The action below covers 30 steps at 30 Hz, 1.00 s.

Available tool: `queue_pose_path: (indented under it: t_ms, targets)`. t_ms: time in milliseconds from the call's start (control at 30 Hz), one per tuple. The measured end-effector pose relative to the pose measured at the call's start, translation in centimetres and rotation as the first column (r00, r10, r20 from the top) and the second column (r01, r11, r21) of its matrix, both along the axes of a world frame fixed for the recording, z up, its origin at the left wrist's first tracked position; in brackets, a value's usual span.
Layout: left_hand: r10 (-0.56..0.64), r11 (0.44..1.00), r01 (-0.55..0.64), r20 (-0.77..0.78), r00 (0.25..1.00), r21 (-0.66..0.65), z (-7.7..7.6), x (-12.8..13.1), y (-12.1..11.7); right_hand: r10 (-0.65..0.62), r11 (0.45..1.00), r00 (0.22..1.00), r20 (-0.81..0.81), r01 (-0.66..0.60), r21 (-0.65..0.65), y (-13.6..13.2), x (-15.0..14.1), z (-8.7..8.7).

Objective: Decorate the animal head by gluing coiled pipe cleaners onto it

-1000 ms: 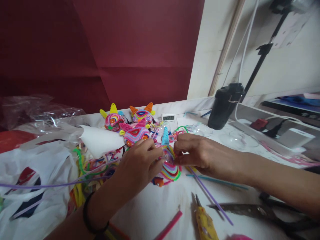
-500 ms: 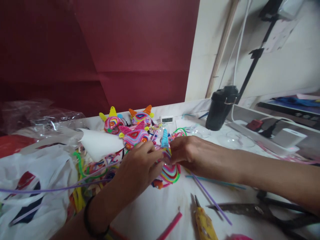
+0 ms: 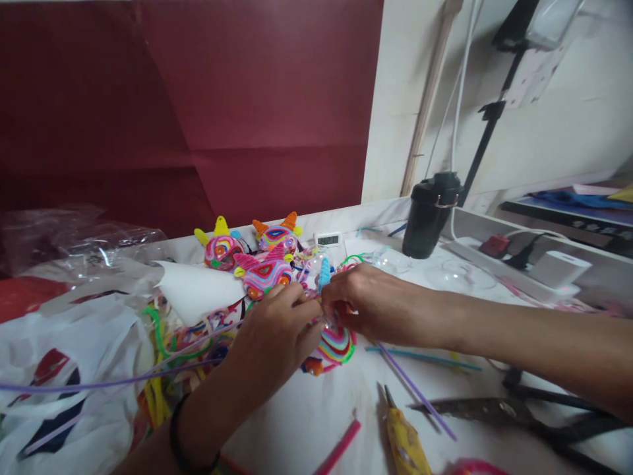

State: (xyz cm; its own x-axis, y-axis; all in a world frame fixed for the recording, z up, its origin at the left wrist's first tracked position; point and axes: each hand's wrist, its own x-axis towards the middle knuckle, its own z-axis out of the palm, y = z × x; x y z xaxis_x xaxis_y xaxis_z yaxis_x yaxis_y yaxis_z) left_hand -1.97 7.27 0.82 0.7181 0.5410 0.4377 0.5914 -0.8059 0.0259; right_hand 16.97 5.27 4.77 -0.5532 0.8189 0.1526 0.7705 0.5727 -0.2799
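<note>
A rainbow-striped horned animal head [image 3: 337, 346], apparently made of fuzzy pipe cleaners, lies on the white table under both hands. One light-blue horn [image 3: 324, 272] sticks up behind my fingers. My left hand [image 3: 279, 326] is closed on the head's left side, thumb and fingers gripping its edge. From the right, my right hand [image 3: 363, 300] bends over the top of the head with fingertips pinched together against it. What lies between those fingertips is hidden. Just behind stands a finished-looking pink striped head [image 3: 267, 274].
Two more horned heads [image 3: 221, 251] sit at the back beside a small digital display [image 3: 328, 240]. Pipe cleaners pile up at left by a plastic bag [image 3: 109, 349]. Large scissors [image 3: 484, 409], a yellow-handled pointed tool [image 3: 403, 435] and a black bottle [image 3: 429, 218] are at right.
My right hand has shifted slightly left over the striped head, its fingertips now closer to the left hand. My left hand stays on the head. The view has turned slightly.
</note>
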Motion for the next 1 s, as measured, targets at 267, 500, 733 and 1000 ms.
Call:
queue_pose_path:
  t_ms: [267,500,733,1000]
  targets:
    - [0.001,1.000,-0.001,-0.015,1.000,0.026,0.0,0.0,-0.1,-0.108,0.994,0.993,-0.051,0.109,0.024,-0.1,-0.3,-0.9]
    - [-0.031,0.999,0.031,0.002,1.000,0.040,-0.1,0.0,0.1,-0.230,0.973,0.941,-0.248,0.222,-0.059,-0.4,0.0,-2.4]
    - [-0.022,0.999,0.021,0.024,0.999,0.034,-0.1,0.0,0.1,-0.254,0.967,0.857,-0.449,0.231,-0.106,-1.1,0.0,-3.2]
    - [-0.028,1.000,0.028,0.019,0.999,0.003,-0.3,0.0,0.1,-0.231,0.963,0.846,-0.480,0.269,0.010,-2.0,0.0,-4.2]
